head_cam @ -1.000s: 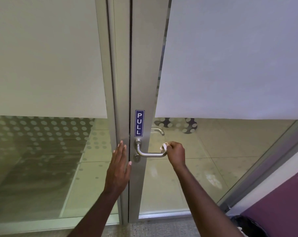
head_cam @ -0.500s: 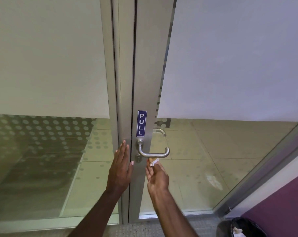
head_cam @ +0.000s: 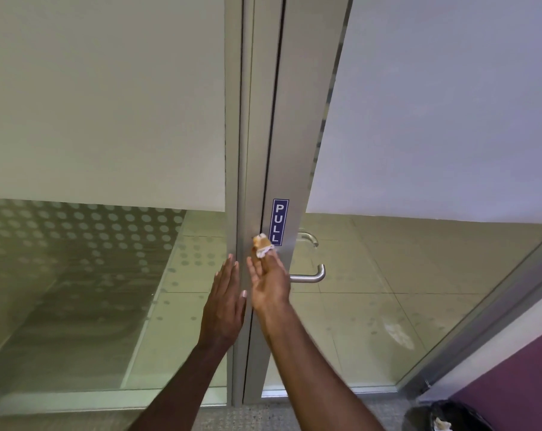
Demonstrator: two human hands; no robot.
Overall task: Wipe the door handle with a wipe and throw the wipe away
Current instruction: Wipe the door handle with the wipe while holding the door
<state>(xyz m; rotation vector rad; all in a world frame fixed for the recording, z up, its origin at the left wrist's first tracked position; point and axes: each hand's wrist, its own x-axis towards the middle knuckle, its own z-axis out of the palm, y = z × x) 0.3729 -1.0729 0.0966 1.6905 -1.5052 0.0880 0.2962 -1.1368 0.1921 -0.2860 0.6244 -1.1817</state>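
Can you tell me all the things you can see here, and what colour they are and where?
door: one, silver frame with frosted glass, middle, shut
handle: one, silver, right of the door frame, partly behind the right hand
second handle: one, silver, seen through the glass, just above the first
PULL sign: one, blue with white letters, on the frame above the handle
glass panel: one, frosted white with dots below, left
bin: one, black bag, bottom right corner, white scrap inside
wall: one, purple, bottom right
wipe: one, white with a tan patch, at the right hand's fingertips
left hand: one, flat on the frame
right hand: one, holding the wipe up by the sign
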